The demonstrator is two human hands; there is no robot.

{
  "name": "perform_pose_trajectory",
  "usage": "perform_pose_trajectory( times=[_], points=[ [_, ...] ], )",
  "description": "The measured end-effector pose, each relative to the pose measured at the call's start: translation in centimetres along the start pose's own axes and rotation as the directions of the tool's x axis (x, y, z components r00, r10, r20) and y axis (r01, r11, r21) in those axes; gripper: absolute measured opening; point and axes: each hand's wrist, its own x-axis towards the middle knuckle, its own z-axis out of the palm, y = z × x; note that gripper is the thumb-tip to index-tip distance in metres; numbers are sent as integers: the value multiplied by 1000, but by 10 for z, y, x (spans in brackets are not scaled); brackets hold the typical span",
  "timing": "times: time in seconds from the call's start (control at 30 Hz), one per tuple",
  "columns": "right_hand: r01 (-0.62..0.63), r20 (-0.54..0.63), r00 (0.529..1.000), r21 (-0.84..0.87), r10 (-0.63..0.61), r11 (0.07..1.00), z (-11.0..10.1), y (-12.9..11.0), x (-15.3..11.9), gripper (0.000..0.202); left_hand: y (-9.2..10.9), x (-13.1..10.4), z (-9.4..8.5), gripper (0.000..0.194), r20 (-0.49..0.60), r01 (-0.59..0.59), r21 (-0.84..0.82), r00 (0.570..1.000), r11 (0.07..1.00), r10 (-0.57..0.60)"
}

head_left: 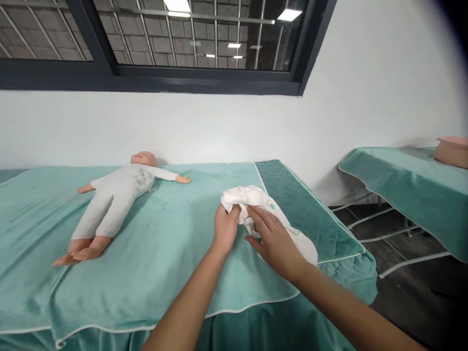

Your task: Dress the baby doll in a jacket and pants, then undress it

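Grasping a soft white cloth (252,195) with small coloured prints, the left hand (226,226) has its fingers closed on the bunched left end; the right hand (272,239) lays bent fingers on it, though whether they pinch is unclear. Largest is a long tabletop (175,234) draped in pale and darker green plush fabric with white piping, its far edge along the white wall (204,126). Beyond its right edge stands a second green-draped table (405,180). On the left part of the first tabletop, a baby doll (120,190) in a white suit lies face up, head near the far edge, feet towards the near left corner. Smaller, the printed cloth is near the right edge, trailing towards the near right corner.
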Motion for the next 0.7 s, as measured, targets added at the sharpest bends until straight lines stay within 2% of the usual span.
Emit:
perform_pose_trajectory(
  times=[0.1,0.2,0.27,0.37,0.47,0.53,0.6,0.67,0.7],
  points=[
    [-151,-29,988,-112,149,982,26,11,-14,60,7,-6,-14,11,-22,17,128,1000,992,-14],
    [-183,6,982,-164,187,969,29,22,-7,39,20,-13,-24,13,40,-14,184,999,983,7],
    [-161,77,981,-164,176,973,22,26,2,22,31,-13,-32,15,21,-28,145,999,989,25],
    [-102,166,978,-129,123,986,5,30,14,4,48,-4,-49,20,-118,-24,19,993,1000,26],
    [-95,152,984,-11,96,995,-12,37,19,7,66,9,-70,31,-226,-54,-95,974,994,32],
    [-179,135,978,171,157,969,-21,44,19,15,78,16,-84,37,-279,-88,-128,959,988,49],
    [-346,144,938,381,315,857,-30,51,16,21,87,20,-98,37,-312,-121,-147,948,982,70],
    [-497,161,848,570,504,654,-38,58,12,30,92,22,-111,35,-343,-157,-150,934,976,98],
    [-534,173,796,652,580,539,-42,62,9,36,91,23,-118,33,-372,-176,-139,921,975,114]
  ],
)
